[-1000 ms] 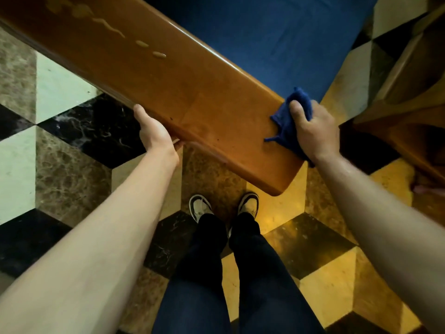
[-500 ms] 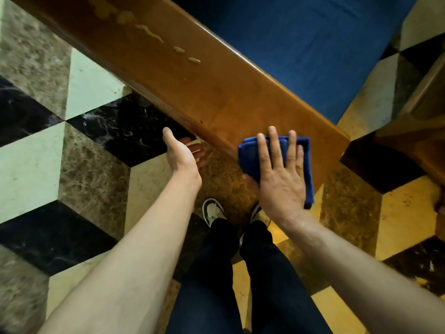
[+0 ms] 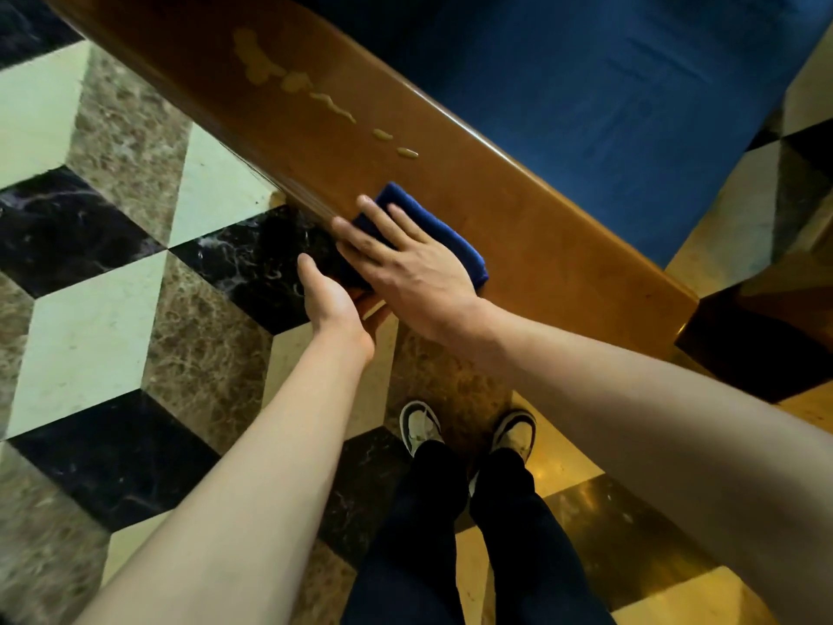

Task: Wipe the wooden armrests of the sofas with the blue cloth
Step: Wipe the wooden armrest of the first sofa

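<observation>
The blue cloth (image 3: 455,248) is seen folded into a thick pad, deep blue and soft-looking. It is pressed flat onto the wooden armrest (image 3: 541,227) beneath the right hand (image 3: 405,259), whose fingers are laid straight and spread over it. Pale wet streaks (image 3: 324,99) are left on the wood beyond the fingertips. Just beside it, the left hand (image 3: 327,300) is placed at the armrest's outer edge; its fingers are hidden underneath, so the grip cannot be told, though they seem curled.

Folded blue cloth (image 3: 455,245) flat on glossy wooden armrest (image 3: 532,218), pale droplets along its top
</observation>
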A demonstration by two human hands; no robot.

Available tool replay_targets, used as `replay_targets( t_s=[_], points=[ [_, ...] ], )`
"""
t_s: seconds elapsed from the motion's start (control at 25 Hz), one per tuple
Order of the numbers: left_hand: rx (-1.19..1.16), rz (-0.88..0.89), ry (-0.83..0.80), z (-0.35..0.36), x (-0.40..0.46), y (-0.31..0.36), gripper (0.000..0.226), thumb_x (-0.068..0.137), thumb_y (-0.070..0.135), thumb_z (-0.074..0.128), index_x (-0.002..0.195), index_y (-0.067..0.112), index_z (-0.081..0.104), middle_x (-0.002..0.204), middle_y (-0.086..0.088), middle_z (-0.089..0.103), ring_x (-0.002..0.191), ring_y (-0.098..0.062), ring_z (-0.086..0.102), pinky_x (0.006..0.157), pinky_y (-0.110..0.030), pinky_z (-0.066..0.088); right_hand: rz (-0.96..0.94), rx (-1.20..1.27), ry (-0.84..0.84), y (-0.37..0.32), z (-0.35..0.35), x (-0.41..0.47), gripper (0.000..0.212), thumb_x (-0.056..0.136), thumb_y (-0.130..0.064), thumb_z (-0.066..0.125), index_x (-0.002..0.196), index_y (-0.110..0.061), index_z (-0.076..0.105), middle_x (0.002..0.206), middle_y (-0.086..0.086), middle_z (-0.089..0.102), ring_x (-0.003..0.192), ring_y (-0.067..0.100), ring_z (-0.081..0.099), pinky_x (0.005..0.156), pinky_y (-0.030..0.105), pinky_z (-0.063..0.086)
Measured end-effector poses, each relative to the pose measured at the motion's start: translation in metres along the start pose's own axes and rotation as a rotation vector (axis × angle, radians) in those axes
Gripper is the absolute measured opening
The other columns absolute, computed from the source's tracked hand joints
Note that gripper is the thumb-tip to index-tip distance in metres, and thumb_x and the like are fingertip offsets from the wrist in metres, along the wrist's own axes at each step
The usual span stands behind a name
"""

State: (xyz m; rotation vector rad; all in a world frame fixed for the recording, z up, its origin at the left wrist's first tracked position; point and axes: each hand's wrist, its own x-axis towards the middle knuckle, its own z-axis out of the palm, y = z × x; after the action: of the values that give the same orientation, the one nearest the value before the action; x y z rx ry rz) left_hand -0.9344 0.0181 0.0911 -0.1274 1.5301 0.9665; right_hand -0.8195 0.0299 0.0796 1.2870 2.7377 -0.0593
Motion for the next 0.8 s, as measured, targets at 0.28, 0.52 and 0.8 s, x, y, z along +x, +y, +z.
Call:
replay_targets(
  t_s=[0.28,0.52,0.8],
  points=[
    [-0.024,-0.163,-0.046,0.032,-0.014,-0.009,0.078,0.090,0.078,0.034,0.134,0.020,0.060,0.127,-0.015,0.068,0.103,-0.034,0.068,0.079,-0.045,0.055,0.680,0.178,-0.078,0.023,0.007,-0.125,0.084,0.097,-0.070,0.032,0.163,-0.025,0.005,0.172,0.000,0.002,0.158,0.026,-0.008,0.128,0.047,0.001],
    [-0.010,-0.122,0.081,0.030,0.020,0.020,0.071,0.089,0.079,0.034,0.114,0.022,0.069,0.108,-0.011,0.076,0.097,-0.031,0.072,0.074,-0.043,0.056,0.923,0.329,-0.050,0.080,-0.005,-0.021,0.084,0.092,-0.076,0.026,0.161,-0.031,0.010,0.170,-0.004,0.015,0.156,0.031,0.010,0.125,0.050,0.011],
    [-0.078,0.002,0.126,0.047,0.059,0.092,0.050,0.093,0.074,0.037,0.122,0.038,0.055,0.116,-0.002,0.068,0.108,-0.031,0.066,0.102,-0.058,0.050,0.514,0.711,-0.155,0.153,-0.021,0.110,0.078,0.091,-0.081,0.023,0.158,-0.045,0.008,0.166,-0.015,0.025,0.144,0.022,0.041,0.104,0.040,0.038]
  ],
)
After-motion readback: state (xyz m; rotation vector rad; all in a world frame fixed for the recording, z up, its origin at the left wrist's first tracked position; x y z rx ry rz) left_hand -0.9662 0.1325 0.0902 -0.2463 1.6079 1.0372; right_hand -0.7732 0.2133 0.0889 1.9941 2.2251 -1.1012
